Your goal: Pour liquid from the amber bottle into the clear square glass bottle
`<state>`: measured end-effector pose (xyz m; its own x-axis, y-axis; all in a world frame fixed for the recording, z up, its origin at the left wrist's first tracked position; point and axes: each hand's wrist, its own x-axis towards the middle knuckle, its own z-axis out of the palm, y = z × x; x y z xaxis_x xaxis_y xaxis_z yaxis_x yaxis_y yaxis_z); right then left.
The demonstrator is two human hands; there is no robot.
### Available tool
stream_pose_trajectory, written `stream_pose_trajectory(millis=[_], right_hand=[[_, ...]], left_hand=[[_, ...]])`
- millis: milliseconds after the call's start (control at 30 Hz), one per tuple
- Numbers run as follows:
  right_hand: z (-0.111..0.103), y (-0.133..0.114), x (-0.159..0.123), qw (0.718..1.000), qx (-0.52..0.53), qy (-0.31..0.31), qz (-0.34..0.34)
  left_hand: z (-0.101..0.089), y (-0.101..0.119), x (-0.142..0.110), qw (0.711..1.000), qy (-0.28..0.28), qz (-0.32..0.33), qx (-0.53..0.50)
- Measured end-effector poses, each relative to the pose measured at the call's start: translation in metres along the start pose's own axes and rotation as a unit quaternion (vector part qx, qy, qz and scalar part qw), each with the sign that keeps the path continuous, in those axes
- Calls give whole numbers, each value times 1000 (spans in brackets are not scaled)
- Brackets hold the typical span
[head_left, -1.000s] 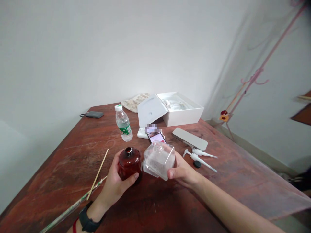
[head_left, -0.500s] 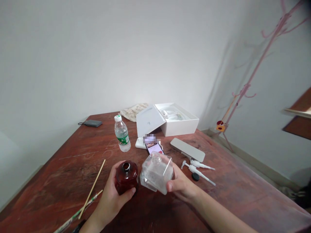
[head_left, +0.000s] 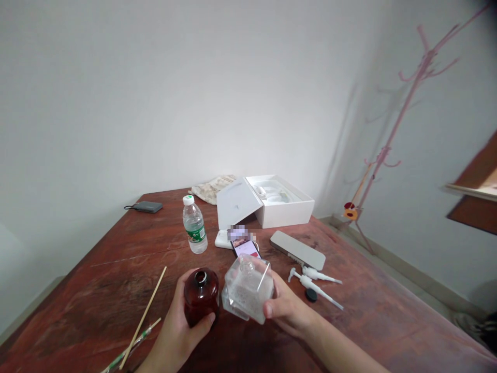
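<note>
My left hand (head_left: 182,324) is wrapped round a dark amber bottle (head_left: 202,300), whose round open neck faces up toward me. In my right hand (head_left: 285,305) is a clear square bottle (head_left: 250,292), also without a cap, tilted with its neck pointing away. The thumb presses on its near right side. A second clear piece shows at its lower left; I cannot tell if it is separate. The two bottles are side by side, with a narrow gap. Right of my right hand lie two white pump heads (head_left: 310,282) and a black cap (head_left: 311,295).
Beyond the hands are a phone (head_left: 244,243), a white case (head_left: 222,239), a water bottle (head_left: 195,228) and a grey metallic bar (head_left: 298,250). An open white box (head_left: 287,213) stands at the back near a cloth (head_left: 209,189). Chopsticks (head_left: 145,313) lie left; a grey pouch-like block (head_left: 149,207) sits far left.
The whole scene sits slightly lower in view, as the camera has tilted up a little. Both hands keep hold of their bottles in nearly the same pose.
</note>
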<state>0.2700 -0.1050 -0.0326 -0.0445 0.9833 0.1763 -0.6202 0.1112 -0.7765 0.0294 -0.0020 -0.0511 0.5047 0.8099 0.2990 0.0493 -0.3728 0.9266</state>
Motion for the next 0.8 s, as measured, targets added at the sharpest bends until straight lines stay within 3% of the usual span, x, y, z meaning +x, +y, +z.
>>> stream_pose_trajectory(millis=[600, 800], right_hand=[[-1, 1, -1, 1000, -9, -2, 4], [-2, 2, -1, 1000, -12, 7, 4]], left_hand=[[-1, -5, 3, 999, -5, 24, 23], [11, 0, -1, 998, 52, 29, 10]])
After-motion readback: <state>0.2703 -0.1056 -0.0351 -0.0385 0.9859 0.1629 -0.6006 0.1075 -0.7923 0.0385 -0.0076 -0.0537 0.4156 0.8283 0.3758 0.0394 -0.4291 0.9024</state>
